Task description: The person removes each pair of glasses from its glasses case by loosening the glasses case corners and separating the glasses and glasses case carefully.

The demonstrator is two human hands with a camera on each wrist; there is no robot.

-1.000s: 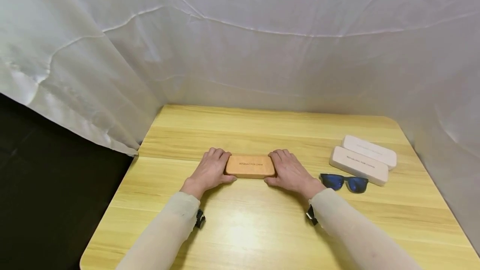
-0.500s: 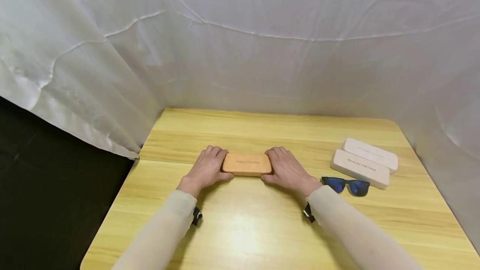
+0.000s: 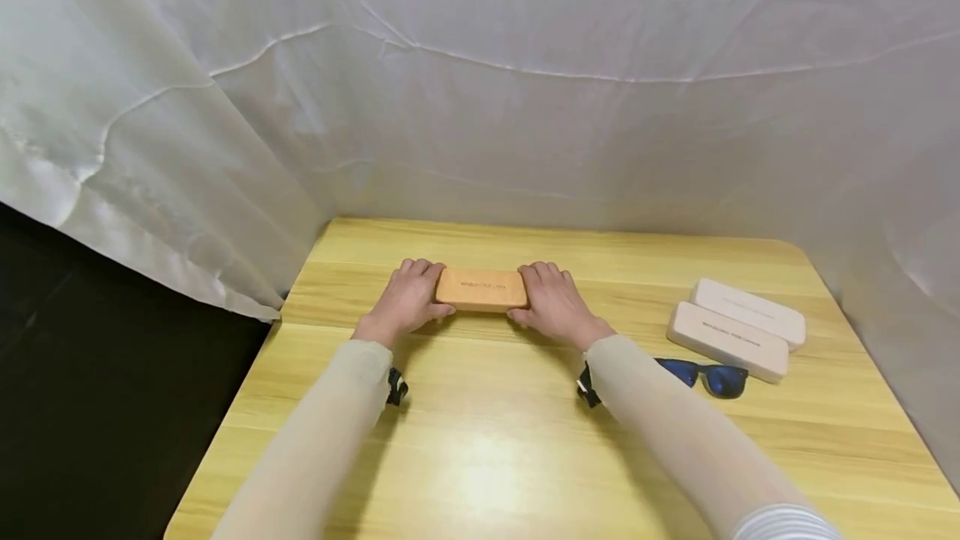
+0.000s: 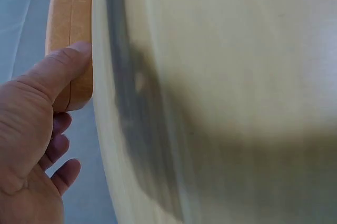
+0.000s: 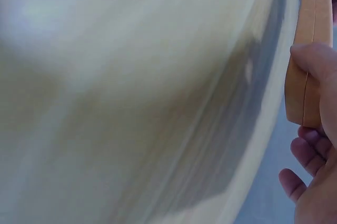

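Observation:
An orange glasses case [image 3: 482, 289] with dark lettering on its lid is held level between both hands. My left hand [image 3: 406, 299] grips its left end, with the thumb [image 4: 66, 66] on the front side and the fingers at the far side. At the other end, my right hand [image 3: 556, 303] grips it in the same way, as the right wrist view also shows with the orange case [image 5: 310, 19]. A thin seam runs along the case's side, and its lid is down. Shadows on the tabletop lie apart from the case, which appears raised.
Two pale glasses cases [image 3: 727, 340] lie side by side on the right of the wooden table [image 3: 480, 407]. Sunglasses [image 3: 723, 380] with blue lenses lie in front of them, partly covered by the right sleeve [image 3: 660, 415]. A white curtain [image 3: 480, 123] hangs behind the table.
Both hands have moved the orange case away from the body and slightly left. The sunglasses and the pale cases stay on the table.

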